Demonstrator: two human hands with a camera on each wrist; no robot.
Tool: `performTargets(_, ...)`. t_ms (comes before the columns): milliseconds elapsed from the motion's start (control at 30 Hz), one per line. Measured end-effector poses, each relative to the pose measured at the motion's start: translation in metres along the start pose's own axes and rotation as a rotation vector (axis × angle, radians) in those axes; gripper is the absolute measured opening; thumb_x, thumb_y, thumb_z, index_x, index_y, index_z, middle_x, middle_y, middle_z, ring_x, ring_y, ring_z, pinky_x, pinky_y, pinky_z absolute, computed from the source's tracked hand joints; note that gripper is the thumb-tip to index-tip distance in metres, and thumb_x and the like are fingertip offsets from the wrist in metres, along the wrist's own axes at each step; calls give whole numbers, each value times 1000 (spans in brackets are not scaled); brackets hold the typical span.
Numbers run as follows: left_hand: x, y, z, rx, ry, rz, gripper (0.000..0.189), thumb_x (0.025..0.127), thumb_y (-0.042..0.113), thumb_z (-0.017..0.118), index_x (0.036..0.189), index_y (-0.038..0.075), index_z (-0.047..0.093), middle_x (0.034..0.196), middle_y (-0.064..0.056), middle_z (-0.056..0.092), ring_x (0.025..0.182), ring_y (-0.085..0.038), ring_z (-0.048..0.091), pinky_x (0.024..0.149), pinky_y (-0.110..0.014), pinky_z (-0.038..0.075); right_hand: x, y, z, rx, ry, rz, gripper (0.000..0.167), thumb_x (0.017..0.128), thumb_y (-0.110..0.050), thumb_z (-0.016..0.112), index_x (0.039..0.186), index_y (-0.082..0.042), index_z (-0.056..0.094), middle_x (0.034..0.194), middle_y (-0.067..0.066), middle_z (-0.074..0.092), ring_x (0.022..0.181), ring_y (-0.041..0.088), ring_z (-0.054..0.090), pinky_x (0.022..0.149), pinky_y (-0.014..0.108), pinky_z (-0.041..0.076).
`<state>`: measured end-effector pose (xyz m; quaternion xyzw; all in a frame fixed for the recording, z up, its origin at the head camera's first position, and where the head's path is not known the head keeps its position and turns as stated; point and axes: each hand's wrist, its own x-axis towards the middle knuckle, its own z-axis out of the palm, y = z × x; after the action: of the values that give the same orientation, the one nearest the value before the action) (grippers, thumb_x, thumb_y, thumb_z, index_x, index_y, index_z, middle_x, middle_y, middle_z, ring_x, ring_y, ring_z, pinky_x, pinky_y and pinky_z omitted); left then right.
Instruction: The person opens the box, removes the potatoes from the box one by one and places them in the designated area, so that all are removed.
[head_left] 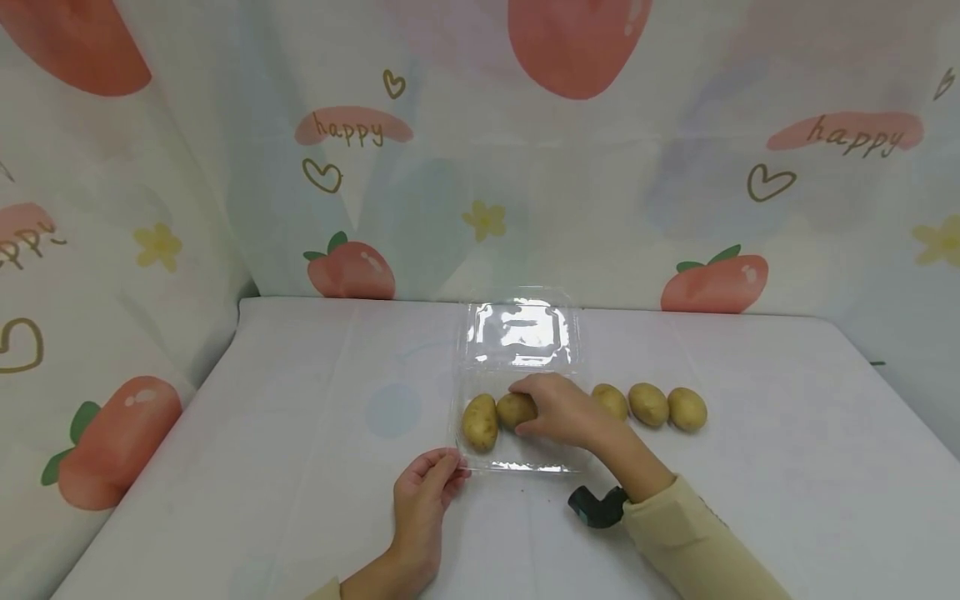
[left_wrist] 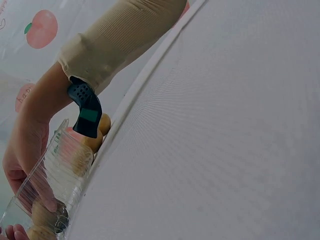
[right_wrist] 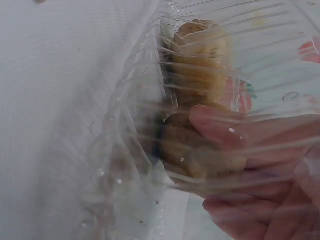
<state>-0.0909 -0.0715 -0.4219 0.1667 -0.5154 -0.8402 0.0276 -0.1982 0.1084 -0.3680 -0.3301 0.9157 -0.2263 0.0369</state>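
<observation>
A clear plastic clamshell box [head_left: 528, 464] lies with its lid [head_left: 520, 333] folded back. Inside it at the left rests one potato [head_left: 480, 422]. Beside that one, my right hand [head_left: 562, 410] grips a second potato [head_left: 516, 410] between thumb and fingers, within the box's walls. Seen through the ribbed plastic in the right wrist view, the gripped potato [right_wrist: 190, 145] sits close against the other potato [right_wrist: 202, 60]. My left hand [head_left: 427, 504] pinches the box's front left corner with thumb and fingers.
Three potatoes [head_left: 648, 405] stand in a row right of the box, the nearest partly hidden by my right hand. A dark curved device [head_left: 596, 508] sits at my right cuff. White cloth [head_left: 337, 400] covers the table, and a printed curtain [head_left: 487, 167] hangs behind.
</observation>
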Motion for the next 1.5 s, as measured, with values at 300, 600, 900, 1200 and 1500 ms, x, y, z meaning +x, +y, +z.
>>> performTargets(300,1,0,1,2,-1,-3,15,87,7,58,94,-6,56,84,-10,61,76,-16,61,75,-27,51,1,2,1,-12,-3,-8,42,67,-9,79,104,3,62,96,7,64,89,22,58,78,37,47)
performTargets(600,0,0,2,-3,-5,0,14,87,7,59,93,-6,56,83,-9,61,75,-16,61,75,-28,51,0,5,1,-3,-34,11,40,68,-16,80,101,-1,63,90,0,62,81,14,55,72,32,46)
performTargets(900,0,-1,1,-4,-3,6,15,87,7,59,94,-7,56,82,-8,60,77,-16,60,75,-28,51,-6,7,-1,8,21,43,40,69,-21,80,100,-1,64,87,0,62,76,13,53,68,30,45)
performTargets(1200,0,-2,0,6,3,-1,19,88,9,59,97,-7,56,83,-8,61,78,-17,60,75,-27,51,-12,6,-9,41,54,49,41,70,-22,79,102,0,63,90,1,61,77,13,53,66,29,44)
performTargets(1500,0,-1,1,6,7,0,17,88,7,58,96,-8,56,83,-8,61,78,-17,60,74,-26,51,-22,3,-21,56,83,114,48,72,-27,78,110,-3,62,96,1,61,79,13,53,63,28,45)
